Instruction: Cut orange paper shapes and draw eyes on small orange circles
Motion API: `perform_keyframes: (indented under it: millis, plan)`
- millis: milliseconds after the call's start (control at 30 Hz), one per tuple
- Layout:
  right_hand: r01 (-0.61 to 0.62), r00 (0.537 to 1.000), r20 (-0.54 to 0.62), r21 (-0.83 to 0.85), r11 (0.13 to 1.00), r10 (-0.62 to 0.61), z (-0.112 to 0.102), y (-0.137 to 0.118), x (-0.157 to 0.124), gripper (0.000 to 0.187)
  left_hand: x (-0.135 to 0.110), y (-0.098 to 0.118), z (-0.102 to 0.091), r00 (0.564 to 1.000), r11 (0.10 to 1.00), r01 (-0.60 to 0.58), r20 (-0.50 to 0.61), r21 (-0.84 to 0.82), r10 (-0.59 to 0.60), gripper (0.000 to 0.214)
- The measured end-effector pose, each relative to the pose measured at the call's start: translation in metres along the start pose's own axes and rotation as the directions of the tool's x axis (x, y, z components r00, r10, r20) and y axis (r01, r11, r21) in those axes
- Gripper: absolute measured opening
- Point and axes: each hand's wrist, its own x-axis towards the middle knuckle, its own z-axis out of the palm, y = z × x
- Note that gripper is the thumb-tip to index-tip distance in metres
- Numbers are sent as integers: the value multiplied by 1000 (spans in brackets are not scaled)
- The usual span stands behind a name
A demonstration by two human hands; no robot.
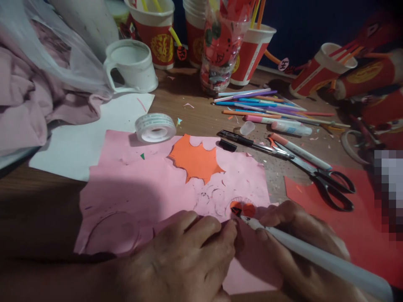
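Observation:
My right hand is closed around a white marker. The marker's tip meets a black mark on the left of two small orange paper circles. Just below them, my left hand rests on the pink paper with bent fingers held together. Its fingertips come close to the circles, but what lies under them is hidden. Pen outlines and loops cover parts of the pink sheet. An orange spiky paper cut-out lies on it, above my left hand.
A tape roll sits at the sheet's top edge. Scissors, a black pen and red paper lie to the right. Behind are colored sticks, a white mug, red cups and a plastic bottle.

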Motion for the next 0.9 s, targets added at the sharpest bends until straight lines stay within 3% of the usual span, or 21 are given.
perform_keyframes:
  millis: [100, 267, 500, 733, 900]
  plan:
    - [-46, 999, -22, 9, 999, 46, 0, 0, -2, 7, 1, 2, -3, 997, 998, 65, 43, -7, -65, 30]
    - [-104, 990, -85, 72, 992, 110, 6, 0, 0, 4, -1, -1, 1, 1000, 1000, -29, -7, -4, 29, 33]
    - [-57, 998, -38, 73, 996, 60, 3, -2, 1, 8, -2, -2, 2, 999, 999, -37, -22, 0, 37, 32]
    - [-122, 989, -66, 116, 986, 130, 6, -2, 2, 7, 2, 6, -7, 994, 997, 78, 74, 19, -79, 29]
    - [-105, 991, -70, 165, 981, 118, 7, -4, 2, 8, 0, -1, 1, 1000, 1000, -23, 21, 3, 23, 32]
